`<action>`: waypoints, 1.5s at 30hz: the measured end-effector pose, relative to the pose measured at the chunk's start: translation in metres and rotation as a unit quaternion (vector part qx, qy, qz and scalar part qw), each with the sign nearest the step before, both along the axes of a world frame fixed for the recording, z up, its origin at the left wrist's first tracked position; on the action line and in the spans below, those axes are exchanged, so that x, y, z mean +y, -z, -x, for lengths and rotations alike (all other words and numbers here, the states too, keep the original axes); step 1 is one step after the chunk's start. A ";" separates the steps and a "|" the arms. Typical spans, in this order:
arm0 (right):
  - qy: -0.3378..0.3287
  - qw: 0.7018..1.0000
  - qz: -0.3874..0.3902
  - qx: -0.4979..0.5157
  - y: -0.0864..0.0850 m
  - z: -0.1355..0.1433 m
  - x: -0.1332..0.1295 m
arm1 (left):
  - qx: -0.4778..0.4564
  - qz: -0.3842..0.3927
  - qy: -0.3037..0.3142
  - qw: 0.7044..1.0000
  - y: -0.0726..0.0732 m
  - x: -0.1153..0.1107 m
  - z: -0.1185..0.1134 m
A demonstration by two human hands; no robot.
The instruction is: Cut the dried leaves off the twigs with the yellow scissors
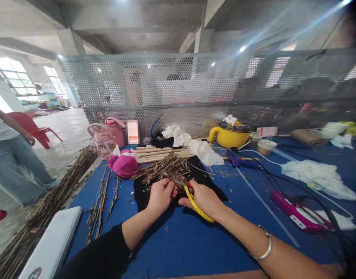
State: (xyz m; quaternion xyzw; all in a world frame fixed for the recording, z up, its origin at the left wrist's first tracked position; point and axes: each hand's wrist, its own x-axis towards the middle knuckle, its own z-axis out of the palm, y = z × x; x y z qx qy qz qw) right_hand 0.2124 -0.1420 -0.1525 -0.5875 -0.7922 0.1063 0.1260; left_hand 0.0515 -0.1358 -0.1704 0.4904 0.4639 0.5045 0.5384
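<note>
My left hand [161, 195] is closed in a pinch at the near side of a heap of dried plant stems [163, 167]. A thin dried stem seems to be between its fingertips, mostly hidden by the fingers. In my right hand [203, 198] is a pair of shears [199, 209] with a curved yellow handle and a bit of red. Their dark blades point left, over the fingers of my left hand and against the heap. Beneath the heap lies a black cloth [141, 195] on the blue tabletop [178, 248].
Loose stems [101, 203] and a white power bank [54, 244] lie left. Behind the heap are pale sticks [154, 155], a purple bundle [124, 164] and a yellow pot [232, 137]. A glue gun [242, 161], cables and a magenta power strip [297, 211] are right. A person [15, 155] stands left.
</note>
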 end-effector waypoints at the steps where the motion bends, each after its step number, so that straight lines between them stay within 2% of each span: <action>1: 0.004 1.000 0.003 -0.009 -0.001 0.001 -0.001 | 0.006 -0.001 -0.001 1.000 0.000 0.000 0.000; 8: 0.028 0.999 0.032 -0.023 -0.006 0.002 -0.003 | 0.029 0.012 0.001 1.000 0.005 0.002 0.001; 15: 0.026 0.999 0.047 -0.001 0.000 -0.001 -0.001 | 0.042 0.019 0.003 0.999 0.006 0.004 0.002; 19: 0.022 0.999 0.023 0.002 0.001 -0.004 0.004 | 0.077 0.000 -0.001 0.997 0.006 0.003 0.003; 23: 0.035 0.999 -0.039 0.015 0.001 -0.015 0.018 | 0.150 -0.041 -0.011 0.988 0.008 0.003 0.004; 28: 0.072 0.992 -0.082 0.067 0.011 -0.033 0.040 | 0.271 -0.137 -0.051 0.951 0.003 0.011 0.019; 31: 0.093 0.990 -0.084 0.071 0.016 -0.035 0.044 | 0.310 -0.159 -0.081 0.934 -0.001 0.021 0.037; 35: 0.099 0.990 -0.083 0.063 0.014 -0.030 0.040 | 0.344 -0.163 -0.072 0.922 0.000 0.029 0.055; 39: 0.103 0.990 -0.080 0.056 0.011 -0.026 0.035 | 0.371 -0.179 -0.072 0.908 0.006 0.032 0.059; 42: 0.106 0.990 -0.074 0.056 0.010 -0.025 0.034 | 0.421 -0.191 -0.052 0.885 0.007 0.032 0.060; 45: 0.108 0.990 -0.077 0.056 0.011 -0.026 0.035 | 0.476 -0.199 -0.051 0.855 0.002 0.030 0.061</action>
